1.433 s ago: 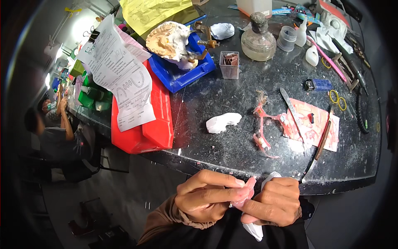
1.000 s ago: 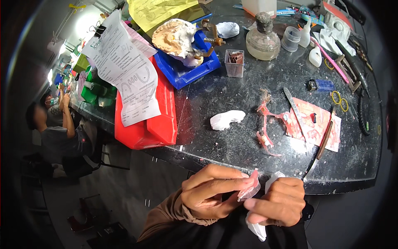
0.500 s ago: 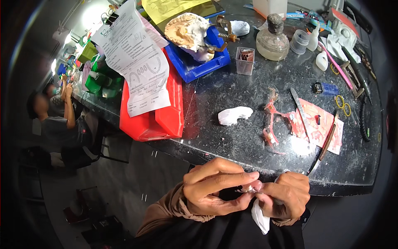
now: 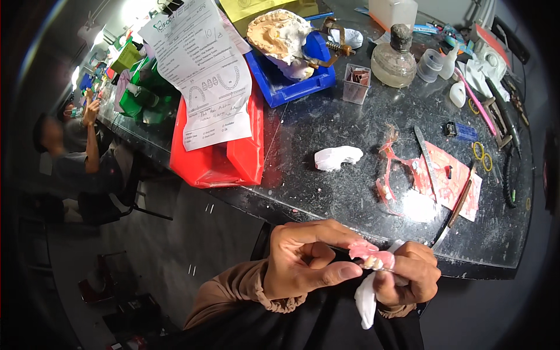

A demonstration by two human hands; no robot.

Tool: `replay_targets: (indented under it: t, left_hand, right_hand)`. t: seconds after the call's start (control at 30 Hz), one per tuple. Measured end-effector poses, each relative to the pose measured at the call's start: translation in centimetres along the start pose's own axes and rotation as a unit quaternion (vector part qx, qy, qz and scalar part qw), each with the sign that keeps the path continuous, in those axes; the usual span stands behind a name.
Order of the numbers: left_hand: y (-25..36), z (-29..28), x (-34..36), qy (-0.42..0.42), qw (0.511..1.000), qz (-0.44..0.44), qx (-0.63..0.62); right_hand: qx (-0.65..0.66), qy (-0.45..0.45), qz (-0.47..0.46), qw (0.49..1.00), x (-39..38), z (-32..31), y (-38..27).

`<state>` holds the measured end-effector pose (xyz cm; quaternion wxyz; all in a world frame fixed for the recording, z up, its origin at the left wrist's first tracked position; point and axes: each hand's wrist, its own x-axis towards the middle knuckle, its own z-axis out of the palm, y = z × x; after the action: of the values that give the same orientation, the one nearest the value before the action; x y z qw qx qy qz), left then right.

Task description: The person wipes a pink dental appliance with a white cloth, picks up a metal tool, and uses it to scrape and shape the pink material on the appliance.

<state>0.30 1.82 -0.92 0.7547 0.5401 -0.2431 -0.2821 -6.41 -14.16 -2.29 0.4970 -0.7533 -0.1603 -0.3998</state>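
Observation:
A small pink denture [image 4: 373, 257] with several pale teeth is in front of me, just off the table's near edge. My right hand [image 4: 413, 274] pinches its right end between thumb and fingers. That same hand also keeps hold of a white cloth [image 4: 366, 302], whose end hangs down below the fingers. Coming from the left, my left hand [image 4: 306, 256] has its thumb apart from the index finger. The index fingertip reaches to the denture's upper left edge, partly hidden behind it; whether it presses there I cannot tell.
On the dark table lie a white piece [image 4: 338, 157], pink wax scraps [image 4: 386, 169], a pink wax sheet [image 4: 452, 181], a metal blade [image 4: 427, 157] and a wooden-handled knife [image 4: 459, 205]. Behind stand a red bin [image 4: 219, 169], a plaster dental model [image 4: 279, 36] and a glass burner [image 4: 394, 64].
The denture has turned so more of its pink base and teeth show. My left thumb has come away from it, and the left fingers have spread. The view has shifted slightly.

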Motion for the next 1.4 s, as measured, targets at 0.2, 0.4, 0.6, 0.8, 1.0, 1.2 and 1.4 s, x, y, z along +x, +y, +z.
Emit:
replay_targets:
  t: [0.2,0.4,0.6,0.8,1.0,1.2,1.4]
  left_hand:
    - [-0.2,0.1,0.4,0.039,0.988,0.134,0.058]
    - [0.0,0.1,0.5,0.023,0.979,0.166,0.115]
    - [-0.8,0.5,0.6,0.055,0.967,0.223,0.111]
    - [-0.3,0.4,0.5,0.056,0.964,0.231,0.122]
    - [-0.1,0.6,0.6,0.068,0.97,0.208,0.105]
    - [0.1,0.5,0.4,0.063,0.979,0.171,0.096]
    - [0.2,0.5,0.4,0.058,0.993,0.098,0.022]
  right_hand:
    - [-0.033,-0.027,0.018,0.999,0.4,0.0,-0.2]
    - [-0.034,-0.052,0.016,0.998,0.6,-0.6,-0.5]
    - [0.017,-0.008,0.059,0.998,0.4,0.1,-0.6]
    - [0.065,0.026,0.093,0.993,0.2,0.2,-0.7]
    - [0.08,0.026,0.115,0.99,0.2,0.0,-0.7]
    - [0.081,0.008,0.126,0.989,0.2,-0.2,-0.9]
    - [0.096,0.007,0.154,0.983,0.3,-0.4,-1.2]
